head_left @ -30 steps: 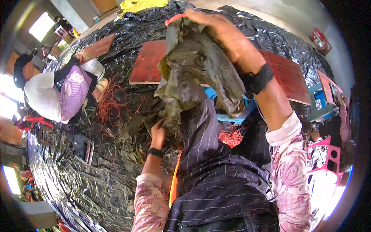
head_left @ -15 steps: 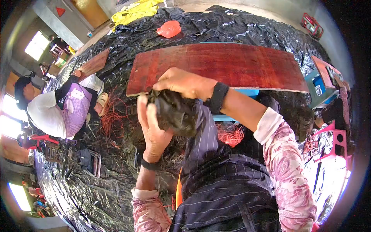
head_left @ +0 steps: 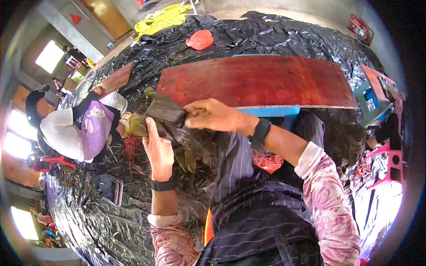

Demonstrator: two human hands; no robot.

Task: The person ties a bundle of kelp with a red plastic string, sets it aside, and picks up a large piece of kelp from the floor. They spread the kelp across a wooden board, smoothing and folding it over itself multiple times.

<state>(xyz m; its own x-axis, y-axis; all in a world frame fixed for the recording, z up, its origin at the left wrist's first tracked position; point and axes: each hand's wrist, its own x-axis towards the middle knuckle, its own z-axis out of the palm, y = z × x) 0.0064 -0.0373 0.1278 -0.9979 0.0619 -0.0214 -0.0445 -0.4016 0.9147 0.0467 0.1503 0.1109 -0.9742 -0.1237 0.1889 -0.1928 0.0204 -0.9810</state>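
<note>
A bundle of dark brown leaves (head_left: 166, 113), with yellowish-green parts at its left, is held up in front of the board's left end. My left hand (head_left: 159, 155) grips it from below, thumb pressed against the near side. At the bundle's right edge, the curled fingers of my right hand (head_left: 215, 115) pinch the leaf, slightly blurred. Loose leaf ends hang beneath, between my hands. The reddish-brown wooden board (head_left: 262, 82) lies just beyond, on a blue support (head_left: 275, 111).
Black plastic sheeting (head_left: 248, 33) covers the floor. A red plastic bag (head_left: 199, 40) and yellow cloth (head_left: 164, 20) lie at the back. Red strings (head_left: 267, 162) lie by my legs. A person (head_left: 66, 133) sits at left beside another board (head_left: 116, 80). A blue-green stool (head_left: 372, 104) stands at right.
The bundle has gone from a rounded, folded lump to a flatter, more spread shape, moving left. My right hand has come down from its top to its right edge.
</note>
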